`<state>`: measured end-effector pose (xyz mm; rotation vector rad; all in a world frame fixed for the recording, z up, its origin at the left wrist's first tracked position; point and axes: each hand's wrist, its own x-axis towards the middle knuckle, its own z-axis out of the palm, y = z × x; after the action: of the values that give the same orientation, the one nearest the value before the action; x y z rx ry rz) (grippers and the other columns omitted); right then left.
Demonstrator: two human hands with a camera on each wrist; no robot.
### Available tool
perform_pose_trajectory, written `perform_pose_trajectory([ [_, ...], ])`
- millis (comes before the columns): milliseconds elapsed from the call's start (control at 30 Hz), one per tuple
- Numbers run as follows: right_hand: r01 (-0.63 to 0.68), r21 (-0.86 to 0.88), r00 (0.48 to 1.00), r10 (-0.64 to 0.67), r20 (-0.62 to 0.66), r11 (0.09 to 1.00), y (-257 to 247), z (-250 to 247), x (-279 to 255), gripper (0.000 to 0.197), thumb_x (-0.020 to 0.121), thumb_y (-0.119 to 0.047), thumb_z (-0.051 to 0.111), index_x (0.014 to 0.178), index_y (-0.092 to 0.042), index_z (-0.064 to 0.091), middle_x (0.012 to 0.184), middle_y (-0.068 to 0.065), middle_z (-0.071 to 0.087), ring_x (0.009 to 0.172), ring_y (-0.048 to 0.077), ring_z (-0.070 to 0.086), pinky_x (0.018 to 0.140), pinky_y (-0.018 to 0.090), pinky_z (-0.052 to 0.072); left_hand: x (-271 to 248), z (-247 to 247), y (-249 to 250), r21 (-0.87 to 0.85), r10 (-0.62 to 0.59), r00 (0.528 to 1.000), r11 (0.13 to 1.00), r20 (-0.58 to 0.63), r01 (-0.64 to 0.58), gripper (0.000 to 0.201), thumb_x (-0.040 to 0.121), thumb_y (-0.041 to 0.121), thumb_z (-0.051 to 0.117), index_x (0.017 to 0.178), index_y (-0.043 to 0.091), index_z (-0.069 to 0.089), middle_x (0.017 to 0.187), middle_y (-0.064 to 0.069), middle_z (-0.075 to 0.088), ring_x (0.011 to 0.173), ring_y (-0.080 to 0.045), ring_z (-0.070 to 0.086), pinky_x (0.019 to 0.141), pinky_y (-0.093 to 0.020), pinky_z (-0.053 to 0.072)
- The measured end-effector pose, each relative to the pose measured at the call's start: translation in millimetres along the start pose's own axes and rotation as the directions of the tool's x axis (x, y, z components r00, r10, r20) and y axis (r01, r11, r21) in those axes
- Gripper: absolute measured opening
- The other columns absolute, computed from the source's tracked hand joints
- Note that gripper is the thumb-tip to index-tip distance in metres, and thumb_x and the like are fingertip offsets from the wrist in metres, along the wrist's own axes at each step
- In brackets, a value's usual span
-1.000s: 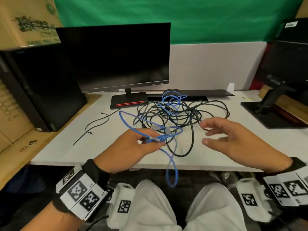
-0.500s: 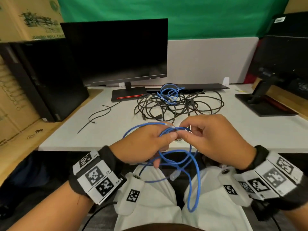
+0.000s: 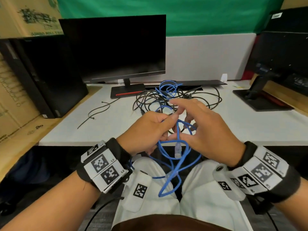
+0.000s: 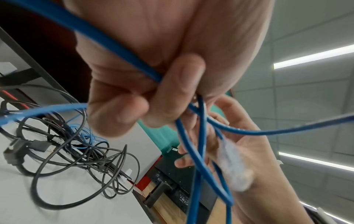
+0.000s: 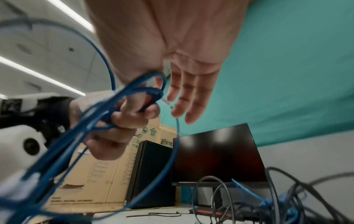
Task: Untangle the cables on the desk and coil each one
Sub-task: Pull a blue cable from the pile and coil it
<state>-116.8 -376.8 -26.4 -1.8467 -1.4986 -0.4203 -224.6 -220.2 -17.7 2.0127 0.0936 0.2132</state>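
The left hand [image 3: 150, 130] grips several turns of a blue Ethernet cable [image 3: 179, 157] in its curled fingers, just in front of the near edge of the white desk [image 3: 116, 124]. The gathered loops hang from that hand over the person's lap, and one clear plug [image 3: 177, 150] dangles among them. The right hand [image 3: 210, 129] hovers just beside the bundle with its fingers spread and nearly straight; the right wrist view shows the palm bare, holding nothing.

One blue strand runs from the left hand back onto the desk, toward the pile of black cables [image 3: 180, 100] that lies in front of the monitor [image 3: 115, 47]. A small knot of blue [image 3: 168, 88] sits on top of that pile; whether it belongs to the held cable or to a second blue one cannot be told.

By my reading the task is at an early stage. One blue cable is partly freed and roughly gathered, but the loops look uneven and loose, not a finished coil. The black cables are still tangled together and untouched, so most of the sorting and every tidy coil remain to be done. A thin black zip tie [image 3: 95, 112] lies apart, left of the pile.
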Motion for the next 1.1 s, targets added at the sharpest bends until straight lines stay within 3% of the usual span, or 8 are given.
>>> perform_pose_trajectory([
  [133, 0.109, 0.026, 0.993, -0.108, -0.039, 0.994, 6.6, -0.9, 5.9, 0.020, 0.090, -0.013, 0.067, 0.109, -0.015, 0.075, 0.099, -0.003, 0.069, 0.081, 0.010, 0.065, 0.074, 0.028, 0.053, -1.3, -0.2, -2.7, 0.035, 0.010, 1.000, 0.999, 0.027, -0.011, 0.046, 0.104, 0.036, 0.046, 0.068, 0.015, 0.064, 0.049, 0.007, 0.040, 0.040, -0.008, 0.030, 0.040, -0.018, 0.029],
  [267, -0.305, 0.135, 0.952, 0.299, 0.059, 0.943, 28.9, -23.1, 20.6, 0.032, 0.101, -0.027, 0.052, 0.084, -0.006, 0.069, 0.054, -0.003, 0.064, 0.044, 0.004, 0.054, 0.056, 0.021, 0.043, -5.4, -12.3, -14.2, 0.029, -0.005, 1.000, 1.000, 0.022, 0.004, 0.028, 0.105, 0.024, 0.048, 0.092, 0.023, 0.073, 0.059, 0.005, 0.031, 0.049, -0.011, 0.026, 0.042, -0.021, 0.025],
  [367, -0.340, -0.180, 0.727, 0.379, 0.573, 0.923, 34.3, -38.7, 18.4, 0.037, 0.103, -0.043, 0.039, 0.091, -0.015, 0.060, 0.055, 0.001, 0.069, 0.042, 0.011, 0.052, 0.055, 0.024, 0.050, -4.3, -24.9, -20.3, -0.127, -0.021, 0.993, 0.992, -0.119, 0.006, 0.024, 0.104, 0.025, 0.050, 0.098, 0.022, 0.073, 0.061, 0.009, 0.039, 0.051, -0.011, 0.033, 0.038, -0.022, 0.032],
  [467, -0.327, -0.242, 0.542, 0.391, 0.744, 0.914, 31.3, -39.3, 14.2, 0.034, 0.101, -0.046, 0.044, 0.130, -0.028, 0.048, 0.090, -0.001, 0.076, 0.057, 0.013, 0.063, 0.069, 0.030, 0.055, -6.0, -33.1, -22.7, -0.260, -0.063, 0.988, 0.965, -0.141, 0.025, 0.025, 0.104, 0.028, 0.049, 0.101, 0.022, 0.073, 0.067, 0.008, 0.041, 0.052, -0.009, 0.038, 0.039, -0.022, 0.036],
  [633, -0.293, 0.193, 0.897, 0.200, 0.394, 0.936, 23.4, -32.3, 25.5, 0.042, 0.094, -0.019, 0.066, 0.133, -0.030, 0.055, 0.123, -0.006, 0.065, 0.094, 0.012, 0.067, 0.086, 0.023, 0.053, -12.0, -31.6, -21.7, -0.286, -0.096, 0.989, 0.956, -0.116, 0.059, 0.026, 0.105, 0.024, 0.047, 0.101, 0.020, 0.072, 0.071, 0.004, 0.044, 0.051, -0.010, 0.039, 0.040, -0.022, 0.033],
  [800, -0.448, 0.659, 0.875, 0.143, 0.463, 0.604, 4.7, -28.8, 27.5, 0.031, 0.089, -0.040, 0.059, 0.110, -0.022, 0.072, 0.097, 0.008, 0.075, 0.087, 0.029, 0.071, 0.083, 0.040, 0.059, -16.9, -30.5, -16.6, -0.245, -0.104, 0.984, 0.967, -0.145, 0.066, 0.019, 0.104, 0.018, 0.051, 0.108, 0.016, 0.069, 0.071, 0.002, 0.044, 0.053, -0.010, 0.041, 0.039, -0.023, 0.036],
  [967, -0.365, 0.525, 0.915, 0.193, 0.354, 0.769, 5.6, -15.7, 26.6, 0.027, 0.103, -0.027, 0.050, 0.094, -0.016, 0.073, 0.057, -0.008, 0.054, 0.041, 0.009, 0.040, 0.040, 0.019, 0.036, -20.2, -27.0, -14.5, -0.151, -0.035, 0.992, 0.988, -0.121, 0.016, 0.013, 0.098, 0.015, 0.062, 0.109, 0.014, 0.068, 0.068, 0.010, 0.053, 0.055, -0.011, 0.038, 0.039, -0.023, 0.037],
  [1100, -0.234, 0.278, 0.968, 0.198, 0.155, 0.932, 12.2, -24.1, 29.1, 0.013, 0.092, -0.027, 0.068, 0.085, -0.022, 0.077, 0.068, -0.006, 0.066, 0.058, 0.005, 0.053, 0.059, 0.009, 0.041, -21.4, -28.0, -13.0, -0.139, -0.028, 0.989, 0.990, -0.148, 0.008, 0.011, 0.096, 0.014, 0.064, 0.102, 0.014, 0.074, 0.071, 0.007, 0.060, 0.055, -0.014, 0.036, 0.038, -0.022, 0.036],
])
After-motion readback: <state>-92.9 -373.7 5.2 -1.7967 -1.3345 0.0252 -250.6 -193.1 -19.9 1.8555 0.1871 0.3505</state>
